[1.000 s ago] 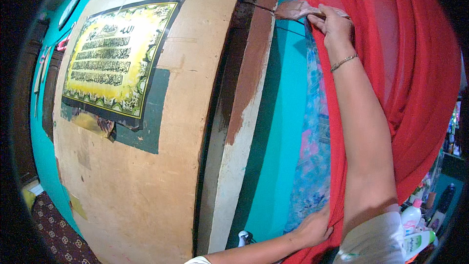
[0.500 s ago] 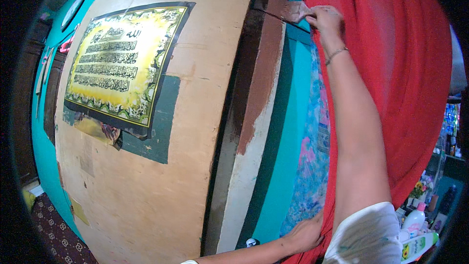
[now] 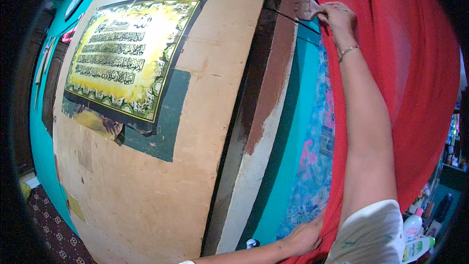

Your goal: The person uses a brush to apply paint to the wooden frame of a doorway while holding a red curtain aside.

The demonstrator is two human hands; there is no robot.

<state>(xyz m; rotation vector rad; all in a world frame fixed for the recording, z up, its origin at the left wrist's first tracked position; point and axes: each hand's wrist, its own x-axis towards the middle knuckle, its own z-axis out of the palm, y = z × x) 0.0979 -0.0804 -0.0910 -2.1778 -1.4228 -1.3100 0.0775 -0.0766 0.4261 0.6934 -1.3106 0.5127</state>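
My right hand (image 3: 339, 18) is raised high and closed around a paintbrush (image 3: 309, 9). The brush's broad, paint-smeared bristles rest at the right edge of the door frame (image 3: 276, 88), near its top. Brown paint covers the upper part of this frame; lower down it is whitish with a ragged border between the two. Low on the right, my left hand (image 3: 307, 235) is closed on the edge of a red curtain (image 3: 415, 63), with some fingertips hidden in the cloth. The curtain hangs beside and behind my right arm.
A tan door (image 3: 195, 166) with a yellow, black-bordered poster (image 3: 132, 58) stands to the left of the frame. Turquoise wall (image 3: 288, 132) and blue floral cloth (image 3: 312, 176) lie between frame and curtain. Several bottles (image 3: 417, 248) stand at the lower right.
The view has shifted, so the door, frame and curtain sit further right. The brush stays near the top of the frame, its bristles turned slightly. My left hand keeps hold of the curtain.
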